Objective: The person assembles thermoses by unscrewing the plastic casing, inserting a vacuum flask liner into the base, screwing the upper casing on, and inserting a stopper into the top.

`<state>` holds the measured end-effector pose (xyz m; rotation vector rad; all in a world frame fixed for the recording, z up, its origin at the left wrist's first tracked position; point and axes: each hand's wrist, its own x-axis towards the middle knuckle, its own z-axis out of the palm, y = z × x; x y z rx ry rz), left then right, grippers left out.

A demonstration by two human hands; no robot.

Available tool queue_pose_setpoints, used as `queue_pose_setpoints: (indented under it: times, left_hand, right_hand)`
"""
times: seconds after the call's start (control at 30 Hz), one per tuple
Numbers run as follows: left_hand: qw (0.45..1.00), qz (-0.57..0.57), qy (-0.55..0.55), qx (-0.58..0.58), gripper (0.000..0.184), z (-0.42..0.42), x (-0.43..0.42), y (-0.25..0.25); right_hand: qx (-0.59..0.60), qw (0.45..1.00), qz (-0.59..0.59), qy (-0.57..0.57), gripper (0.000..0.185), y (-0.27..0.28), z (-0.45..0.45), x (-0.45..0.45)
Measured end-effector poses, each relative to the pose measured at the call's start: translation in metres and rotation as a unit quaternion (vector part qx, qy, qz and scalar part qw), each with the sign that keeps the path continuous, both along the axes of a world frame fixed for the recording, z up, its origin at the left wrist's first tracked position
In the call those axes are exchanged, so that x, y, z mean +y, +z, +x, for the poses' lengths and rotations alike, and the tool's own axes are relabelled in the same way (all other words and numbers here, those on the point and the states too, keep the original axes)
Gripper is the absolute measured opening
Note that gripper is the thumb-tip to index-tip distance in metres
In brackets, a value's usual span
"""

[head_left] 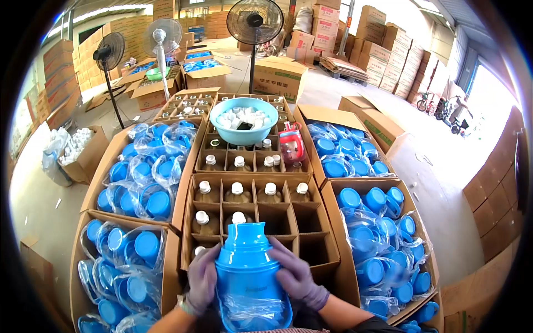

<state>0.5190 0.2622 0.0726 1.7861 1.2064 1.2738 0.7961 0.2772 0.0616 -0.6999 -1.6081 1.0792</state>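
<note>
A blue plastic thermos flask casing (247, 272) stands upright close to my body, with a stepped neck, a pouring lip and a handle loop at its lower front. Crumpled clear film wraps its lower part. My left hand (203, 280), in a purple glove, grips its left side. On the right side, my right hand (298, 277) presses with gloved fingers along the shoulder. Just beyond is a divided carton (332, 244) holding glass liners with white caps (237, 191). Part of that carton is hidden behind the casing and my hands.
Cartons of film-wrapped blue casings flank me, left (136, 244) and right (369, 272). A light-blue basin (244, 136) of white caps rests on the farther divided carton, beside a red-and-clear item (291, 143). Standing fans (254, 21) and stacked cartons (383, 53) are farther back.
</note>
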Motion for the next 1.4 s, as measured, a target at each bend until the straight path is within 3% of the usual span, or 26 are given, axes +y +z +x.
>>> queue_pose_setpoints:
  times: [0.07,0.2,0.3,0.33,0.37,0.4,0.43,0.5,0.53,0.6,0.63,0.67,0.73,0.8,0.87,0.93,0.97,1.03,1.07,1.1,1.13,1.23,1.3,1.33,1.37,1.4]
  left_hand:
    - [0.949,0.233,-0.214,0.012,0.061,-0.001,-0.007,0.03]
    - [0.993,-0.034,-0.021,-0.115,0.06,-0.003,0.002,0.034]
    - [0.996,0.071,0.043,-0.041,0.067,0.021,-0.019,0.017]
    - [0.992,0.11,0.061,-0.014,0.069,0.021,-0.02,0.016]
    - [0.982,0.149,-0.118,-0.011,0.069,0.003,-0.024,0.034]
    - [0.926,0.229,-0.3,0.013,0.066,-0.003,-0.034,0.042]
    - [0.935,0.248,-0.25,0.036,0.067,-0.002,-0.037,0.05]
    - [0.979,0.196,-0.05,0.023,0.067,-0.004,-0.02,0.026]
    - [0.983,-0.018,0.127,-0.132,0.073,0.009,-0.01,0.018]
    - [0.968,-0.084,0.007,-0.236,0.073,0.016,-0.017,0.019]
    - [0.988,0.122,0.054,0.08,0.068,0.018,-0.033,0.042]
    - [0.97,0.186,-0.143,0.07,0.061,0.002,-0.034,0.059]
    - [0.958,0.246,-0.148,0.023,0.057,-0.004,-0.034,0.054]
    - [0.99,0.11,0.05,-0.079,0.054,-0.005,-0.028,0.023]
    - [0.973,-0.081,0.004,-0.216,0.055,-0.008,0.0,-0.008]
    - [0.982,0.145,0.016,0.118,0.058,0.016,-0.034,0.051]
    - [0.954,0.214,-0.198,0.07,0.063,-0.004,-0.034,0.039]
    - [0.95,0.27,-0.158,0.002,0.063,0.0,-0.027,0.035]
    - [0.973,0.209,-0.081,-0.058,0.057,0.002,-0.019,0.034]
    - [0.981,0.147,-0.009,-0.129,0.053,0.004,-0.011,0.033]
    - [0.983,-0.027,0.11,-0.147,0.056,0.002,0.006,0.021]
    - [0.841,-0.252,-0.22,-0.426,0.068,-0.009,0.073,-0.039]
    - [0.779,-0.479,-0.127,-0.385,0.069,-0.014,0.084,-0.049]
    - [0.771,-0.489,-0.164,-0.373,0.076,-0.013,0.084,-0.039]
    - [0.843,-0.358,-0.228,-0.331,0.086,-0.004,0.065,0.0]
    - [0.901,-0.304,-0.183,-0.248,0.094,-0.003,0.052,0.02]
  right_hand:
    - [-0.347,0.915,-0.206,-0.002,0.045,-0.071,0.039,0.039]
    - [-0.064,0.996,-0.01,-0.066,0.051,0.014,-0.004,0.026]
    - [-0.175,0.965,0.192,-0.029,0.067,0.025,-0.011,-0.001]
    - [-0.017,0.996,0.052,-0.071,0.061,-0.01,-0.012,0.0]
    - [-0.11,0.981,-0.155,-0.027,0.06,-0.082,0.016,0.028]
    - [-0.121,0.965,-0.231,-0.012,0.058,-0.091,0.026,0.035]
    - [-0.133,0.943,-0.305,0.0,0.056,-0.077,0.029,0.041]
    - [-0.257,0.96,0.1,-0.057,0.065,-0.027,0.017,0.024]
    - [-0.062,0.994,0.074,-0.046,0.067,0.025,-0.002,0.01]
    - [-0.106,0.981,0.16,-0.002,0.058,0.035,-0.014,-0.007]
    - [-0.153,0.985,0.082,0.0,0.057,0.004,-0.008,-0.004]
    - [-0.197,0.98,-0.009,0.005,0.058,-0.012,-0.002,0.006]
    - [-0.3,0.936,-0.185,0.013,0.06,-0.015,-0.001,0.025]
    - [-0.067,0.996,0.005,-0.05,0.061,0.015,-0.01,0.011]
    - [-0.197,0.963,0.184,-0.027,0.063,0.05,-0.016,-0.008]
    - [-0.032,0.999,-0.03,-0.006,0.059,0.002,-0.015,0.005]
    - [-0.298,0.954,0.005,0.01,0.057,-0.054,0.009,0.03]
    - [-0.196,0.954,-0.227,0.027,0.058,-0.05,0.014,0.036]
    - [-0.167,0.981,-0.098,-0.027,0.058,-0.044,0.013,0.04]
    - [0.022,0.989,-0.148,-0.016,0.057,-0.013,0.0,0.037]
    - [0.031,0.996,-0.079,0.004,0.06,0.008,-0.008,0.031]
    - [-0.146,0.989,0.023,-0.018,0.073,0.043,-0.034,0.015]
    - [-0.077,0.997,-0.025,0.008,0.074,0.024,-0.034,0.03]
    - [-0.048,0.997,-0.06,0.026,0.075,0.01,-0.031,0.036]
    - [0.066,0.986,-0.111,0.109,0.077,0.002,-0.027,0.04]
    - [0.135,0.937,-0.269,0.177,0.07,-0.018,-0.017,0.045]
